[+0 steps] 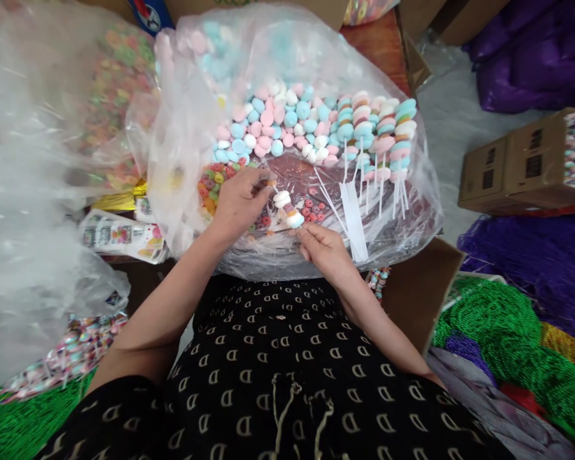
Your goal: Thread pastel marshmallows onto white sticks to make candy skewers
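Note:
My right hand (pixel 324 248) pinches the lower end of a candy skewer (pixel 283 203), which is strung with white, brown and pale blue pieces. At the skewer's upper tip, my left hand (pixel 239 199) has thumb and fingers closed on a small orange candy ring (pixel 270 183). Multicoloured candy rings (pixel 209 185) lie beside and partly behind my left hand. Red rings (pixel 313 209) sit just above my right hand. Beyond both hands spreads a heap of pink, blue and white round candies (pixel 278 118).
Several filled skewers (pixel 381 131) lie at the right of the plastic sheet (pixel 393 246). White sticks (pixel 354 220) rest nearer. A large clear bag (pixel 43 160) of rings stands left, above printed packets (pixel 119 233). Cardboard boxes (pixel 512 163) and green beads (pixel 493 326) are right.

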{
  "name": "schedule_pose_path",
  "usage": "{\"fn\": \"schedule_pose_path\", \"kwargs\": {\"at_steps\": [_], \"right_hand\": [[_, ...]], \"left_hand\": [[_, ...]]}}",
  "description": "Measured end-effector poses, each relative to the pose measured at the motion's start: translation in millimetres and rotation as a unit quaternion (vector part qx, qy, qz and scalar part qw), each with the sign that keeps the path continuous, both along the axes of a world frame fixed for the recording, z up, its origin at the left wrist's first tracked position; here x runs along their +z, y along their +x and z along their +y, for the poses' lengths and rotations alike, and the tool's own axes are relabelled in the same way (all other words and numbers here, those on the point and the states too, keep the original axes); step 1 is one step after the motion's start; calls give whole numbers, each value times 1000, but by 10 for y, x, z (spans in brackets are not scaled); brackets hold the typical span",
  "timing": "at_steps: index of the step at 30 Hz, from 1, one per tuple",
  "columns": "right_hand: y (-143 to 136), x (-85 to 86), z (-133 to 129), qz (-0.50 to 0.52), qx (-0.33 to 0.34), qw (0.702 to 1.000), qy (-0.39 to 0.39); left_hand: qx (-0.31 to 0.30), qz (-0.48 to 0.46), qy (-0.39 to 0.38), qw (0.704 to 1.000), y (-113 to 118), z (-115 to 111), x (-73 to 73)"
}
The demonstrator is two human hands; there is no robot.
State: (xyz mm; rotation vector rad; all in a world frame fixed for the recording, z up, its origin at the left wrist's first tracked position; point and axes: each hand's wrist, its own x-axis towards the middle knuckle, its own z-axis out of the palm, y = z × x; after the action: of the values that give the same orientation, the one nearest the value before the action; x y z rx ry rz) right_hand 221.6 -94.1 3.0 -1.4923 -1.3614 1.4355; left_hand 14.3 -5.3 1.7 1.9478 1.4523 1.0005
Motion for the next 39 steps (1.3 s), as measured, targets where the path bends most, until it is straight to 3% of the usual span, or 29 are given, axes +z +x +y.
{"fn": "schedule_pose_path", "kwargs": {"at_steps": [8, 11, 14, 17, 24, 28, 31, 35, 39], "right_hand": [[-56, 29, -15, 31, -18, 999, -34], [-68, 19, 5, 43, -22, 998, -28], [-53, 7, 28, 40, -11, 999, -14], [-60, 7, 27, 34, -5, 999, -1], [-174, -24, 14, 49, -17, 999, 2], [-93, -9, 58, 122, -85, 989, -10], [-34, 23, 61, 136, -106, 985, -17], [-54, -3, 29, 138, -97, 985, -18], [-77, -66, 2, 144, -82, 986, -27]], "left_hand": [[-14, 32, -3, 999, 113, -78, 53], [9, -67, -60, 996, 138, -91, -23], [26, -202, -150, 967, 156, -106, -92], [17, -234, -169, 957, 177, -147, -87], [-19, -162, -125, 979, 149, -245, 39], [-10, -107, -71, 992, -131, -173, 142], [12, 12, -18, 1000, -402, -102, 187], [-51, 165, -25, 985, -558, -100, 137], [-74, 252, -19, 965, -461, -180, 97]]}}
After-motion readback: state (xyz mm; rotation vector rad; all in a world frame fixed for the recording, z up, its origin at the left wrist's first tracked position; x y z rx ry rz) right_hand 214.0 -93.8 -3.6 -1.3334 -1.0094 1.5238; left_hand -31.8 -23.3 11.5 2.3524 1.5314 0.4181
